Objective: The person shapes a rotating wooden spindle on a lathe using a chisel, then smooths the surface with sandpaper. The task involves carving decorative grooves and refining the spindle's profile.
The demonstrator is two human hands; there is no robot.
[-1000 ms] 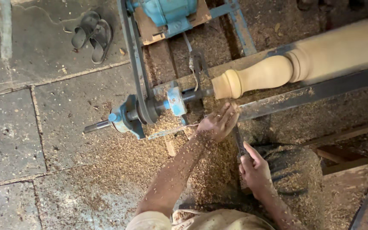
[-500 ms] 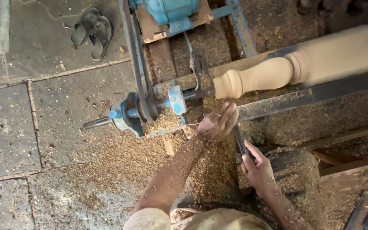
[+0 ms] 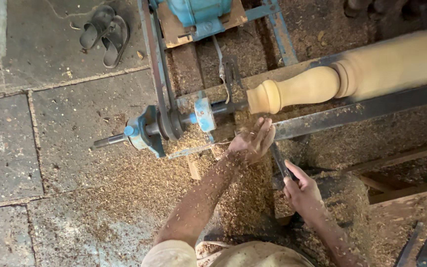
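Note:
A pale turned wooden spindle [image 3: 352, 79] sits in a lathe, its rounded knob end at the blue headstock [image 3: 204, 113]. My left hand [image 3: 252, 141] rests near the metal tool rest bar [image 3: 362, 111], fingers over the front of a dark chisel [image 3: 278, 160] just below the knob. My right hand [image 3: 300, 190] grips the chisel's handle end lower down. Both forearms are dusted with wood shavings.
A belt and pulley [image 3: 160, 99] run up to a blue motor [image 3: 198, 12] on a wooden board. Sawdust covers the stone floor around the lathe. A pair of dark sandals [image 3: 106, 34] lies at the upper left. More tools [image 3: 421, 247] lie at the lower right.
Both hands have stayed at the chisel near the knob end, shifting only slightly. The view has drifted a little.

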